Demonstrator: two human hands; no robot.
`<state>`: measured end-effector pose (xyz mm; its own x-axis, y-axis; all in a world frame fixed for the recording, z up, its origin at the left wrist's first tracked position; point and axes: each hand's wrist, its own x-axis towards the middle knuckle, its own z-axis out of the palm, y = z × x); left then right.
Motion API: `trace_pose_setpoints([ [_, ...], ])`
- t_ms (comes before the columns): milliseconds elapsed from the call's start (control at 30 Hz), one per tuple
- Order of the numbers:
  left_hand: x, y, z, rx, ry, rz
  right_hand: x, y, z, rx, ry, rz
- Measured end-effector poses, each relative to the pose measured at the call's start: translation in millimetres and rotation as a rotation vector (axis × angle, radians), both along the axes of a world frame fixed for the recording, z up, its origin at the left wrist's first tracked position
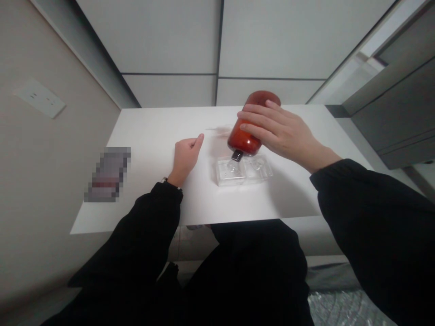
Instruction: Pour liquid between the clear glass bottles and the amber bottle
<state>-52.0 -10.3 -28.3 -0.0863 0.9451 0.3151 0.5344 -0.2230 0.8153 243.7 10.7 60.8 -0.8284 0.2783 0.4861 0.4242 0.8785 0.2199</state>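
Note:
My right hand (277, 129) is wrapped around a reddish-brown bottle (247, 139). The bottle is tipped, its base up and its short dark ridged neck or cap (237, 155) pointing down. Under that end lies a clear plastic case (231, 174) with two halves side by side, spread out on the white table (204, 203). Whether the bottle end touches the case I cannot tell. To the left of the case my left hand (186, 154) rests on the table, closed with the thumb on top. Its curled fingers hide whatever may be inside.
A small, partly see-through item (220, 130) lies behind the bottle, too faint to name. On the table's left is a blurred-out flat rectangular object (108, 174). Pale panels (170, 40) rise behind the table, and a wall with a socket plate (41, 98) stands at left.

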Motion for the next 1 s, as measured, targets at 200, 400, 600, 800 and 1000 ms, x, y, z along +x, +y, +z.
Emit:
trace_pose_setpoints([
  [200, -1.7, 0.9, -2.0, 0.02, 0.003, -0.014, -0.2, -0.7, 3.5, -0.123, 0.042, -0.015],
  [400, -1.7, -0.6, -0.7, 0.01, 0.001, -0.013, 1.2, -0.5, 6.0, -0.121, 0.008, -0.041],
  [600, -1.2, -1.2, 1.0, 0.001, -0.008, -0.009, 1.8, -1.6, 7.3, -0.08, 0.02, -0.016],
  [800, -0.8, -2.1, 0.9, -0.014, -0.007, -0.003, -1.2, -2.3, 11.0, -0.191, 0.049, -0.045],
  [1000, -0.7, -1.3, 0.8, -0.002, -0.014, -0.006, -3.7, -5.6, 14.4, -0.209, 0.058, -0.084],
])
